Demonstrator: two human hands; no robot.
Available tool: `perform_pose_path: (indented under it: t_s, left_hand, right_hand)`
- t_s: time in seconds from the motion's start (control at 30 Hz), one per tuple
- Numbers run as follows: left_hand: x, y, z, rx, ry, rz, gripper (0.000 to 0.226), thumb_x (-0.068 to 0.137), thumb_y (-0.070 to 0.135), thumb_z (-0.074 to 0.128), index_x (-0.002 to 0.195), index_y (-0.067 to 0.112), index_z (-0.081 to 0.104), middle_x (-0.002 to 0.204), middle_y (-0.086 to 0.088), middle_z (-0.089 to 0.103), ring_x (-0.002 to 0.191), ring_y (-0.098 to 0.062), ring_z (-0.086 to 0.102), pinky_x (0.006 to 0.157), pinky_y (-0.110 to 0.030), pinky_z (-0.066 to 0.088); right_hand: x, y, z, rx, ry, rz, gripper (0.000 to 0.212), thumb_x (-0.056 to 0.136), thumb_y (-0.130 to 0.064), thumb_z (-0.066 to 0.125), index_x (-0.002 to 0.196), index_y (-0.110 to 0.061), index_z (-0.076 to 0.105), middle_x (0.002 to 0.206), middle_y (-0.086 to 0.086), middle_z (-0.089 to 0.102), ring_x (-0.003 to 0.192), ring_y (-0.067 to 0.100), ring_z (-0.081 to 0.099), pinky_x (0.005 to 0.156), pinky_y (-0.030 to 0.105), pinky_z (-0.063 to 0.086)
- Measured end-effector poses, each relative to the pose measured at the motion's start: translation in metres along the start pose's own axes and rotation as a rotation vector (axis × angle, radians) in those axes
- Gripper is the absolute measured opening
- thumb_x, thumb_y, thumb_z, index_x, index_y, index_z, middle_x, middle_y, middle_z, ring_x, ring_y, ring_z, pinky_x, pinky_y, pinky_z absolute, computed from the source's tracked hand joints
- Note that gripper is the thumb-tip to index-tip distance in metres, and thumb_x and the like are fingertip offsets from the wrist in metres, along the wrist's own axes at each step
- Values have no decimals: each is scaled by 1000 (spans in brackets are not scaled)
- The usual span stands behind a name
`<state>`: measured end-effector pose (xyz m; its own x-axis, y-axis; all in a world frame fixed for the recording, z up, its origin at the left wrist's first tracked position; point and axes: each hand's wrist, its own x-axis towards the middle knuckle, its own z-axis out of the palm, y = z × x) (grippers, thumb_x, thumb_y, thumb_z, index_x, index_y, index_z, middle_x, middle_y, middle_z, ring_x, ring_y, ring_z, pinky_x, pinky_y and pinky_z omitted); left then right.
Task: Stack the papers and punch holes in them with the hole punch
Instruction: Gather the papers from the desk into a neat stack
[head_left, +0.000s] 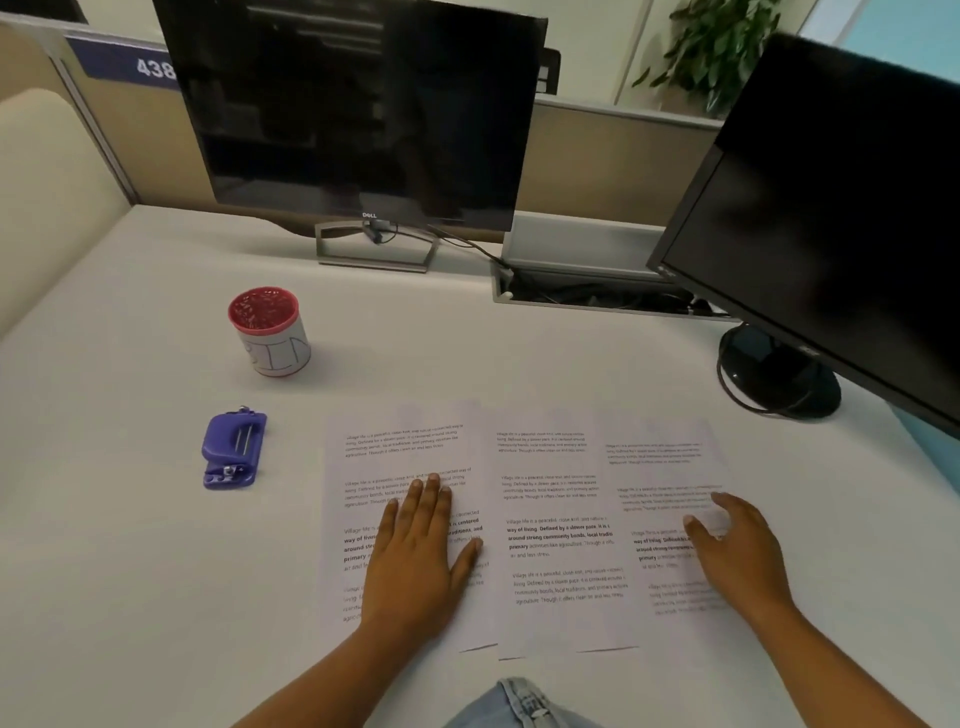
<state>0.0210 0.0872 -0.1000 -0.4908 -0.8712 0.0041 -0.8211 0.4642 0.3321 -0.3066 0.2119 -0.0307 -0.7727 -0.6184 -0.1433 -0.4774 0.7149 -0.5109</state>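
Three printed sheets lie side by side and overlapping on the white desk: a left sheet (400, 447), a middle sheet (556, 561) and a right sheet (660, 457). My left hand (415, 551) rests flat on the left sheet, fingers together and pointing away from me. My right hand (737, 551) lies on the right sheet, blurred, fingers spread and slightly curled toward the left. Neither hand grips anything. A blue hole punch (232, 449) sits on the desk to the left of the papers, apart from both hands.
A white cup with a red rim (270, 332) stands behind the punch. A Dell monitor (358, 114) stands at the back, a second black monitor (831, 218) on a round base at the right. An open cable tray (597, 296) lies between them.
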Motion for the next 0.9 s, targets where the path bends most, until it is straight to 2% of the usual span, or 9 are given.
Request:
perform_pose_path:
  t_s: [0.1,0.17,0.27,0.43,0.5,0.63,0.73,0.8,0.9]
  left_hand:
    - [1,-1,1,10,-18,18,79,93,70,3,152,21,-11,163,6,-11,149,-13,-16,118,-32,-16]
    - [1,-2,1,14,-35,42,79,92,70,2,153,21,-10,164,6,-12,150,-13,-16,119,-33,-14]
    - [2,-1,-1,9,-46,36,80,92,71,2,155,22,-7,164,7,-11,150,-12,-16,119,-34,-11]
    - [2,6,-10,1,-84,6,79,93,68,6,156,22,-6,165,6,-12,149,-11,-17,121,-33,-12]
    - [6,14,-16,-66,-84,-31,77,96,65,18,157,20,7,166,4,-2,151,-11,-10,123,-32,-7]
    - [18,44,-26,-150,-4,-153,70,94,59,46,151,21,34,165,3,20,151,-18,17,121,-37,19]
    - [23,75,-31,-210,140,-266,64,86,53,65,137,19,51,145,-2,50,130,-22,48,107,-38,41]
    - [24,91,-30,-287,201,-360,68,80,54,71,134,17,51,134,-3,55,120,-23,54,99,-39,46]
    - [24,105,-27,-289,109,-514,92,72,67,70,141,15,41,136,-5,51,123,-25,51,99,-40,46]
  right_hand:
    - [11,13,-21,-159,-58,234,73,80,-37,76,138,-3,47,143,20,47,122,40,54,99,49,48]
    - [15,19,-28,-248,-133,315,77,72,-46,80,128,0,54,132,23,55,114,42,57,92,48,53]
    - [22,27,-31,-330,-183,287,76,69,-55,79,119,-3,57,123,20,59,109,39,59,87,45,55]
    - [37,32,-34,-235,-252,276,71,63,-48,87,109,-1,60,113,19,68,97,37,66,82,43,57]
    - [41,34,-34,-157,-268,300,74,61,-43,90,113,0,57,112,18,69,97,37,66,82,42,57]
    - [43,42,-34,-44,-253,324,87,57,-41,92,120,-1,48,116,19,66,102,37,63,81,37,53]
    - [44,47,-34,-44,-259,308,94,58,-46,90,128,-3,44,123,18,62,111,37,59,82,36,46]
    - [46,48,-35,-60,-275,293,93,59,-49,89,126,-3,44,122,18,63,111,37,60,81,35,45]
    - [48,49,-39,-47,-267,266,84,61,-51,87,121,-8,47,121,15,63,108,35,60,82,36,46]
